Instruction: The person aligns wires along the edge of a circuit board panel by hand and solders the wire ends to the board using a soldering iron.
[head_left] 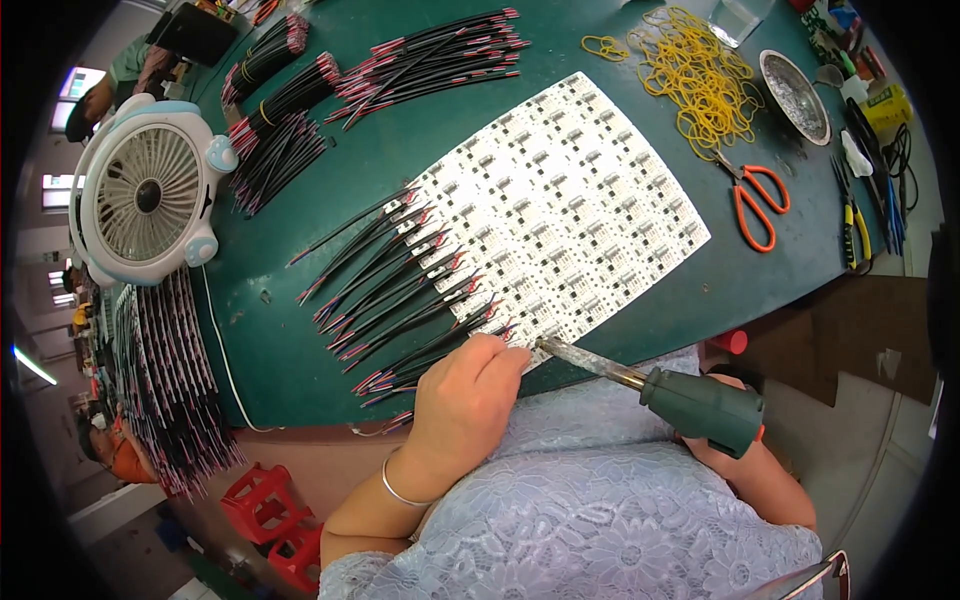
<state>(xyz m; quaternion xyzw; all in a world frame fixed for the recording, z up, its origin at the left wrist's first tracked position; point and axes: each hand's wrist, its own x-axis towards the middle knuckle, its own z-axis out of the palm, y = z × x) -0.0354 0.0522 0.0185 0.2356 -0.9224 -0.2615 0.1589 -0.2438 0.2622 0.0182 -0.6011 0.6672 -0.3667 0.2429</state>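
Note:
A white panel of small circuit boards (590, 180) lies tilted on the green table, with rows of chips and parts on it. Black-sleeved wires (395, 290) with red and blue ends fan out from its left edge. My left hand (462, 395) is closed in a pinch at the panel's near corner, by the lowest wires; its fingertips hide what they hold, most likely a wire end. A soldering iron (703, 408) with a dark green handle is gripped in my right hand (712, 455), mostly hidden behind it. The iron's tip meets the panel just right of my left fingertips.
Bundles of black wires (290, 95) lie at the back left, near a white fan (148, 195). Yellow rubber bands (695, 75), a metal bowl (796, 97), orange-handled scissors (755, 200) and pliers (856, 235) are at the right. Red stools (265, 505) stand below the table's left.

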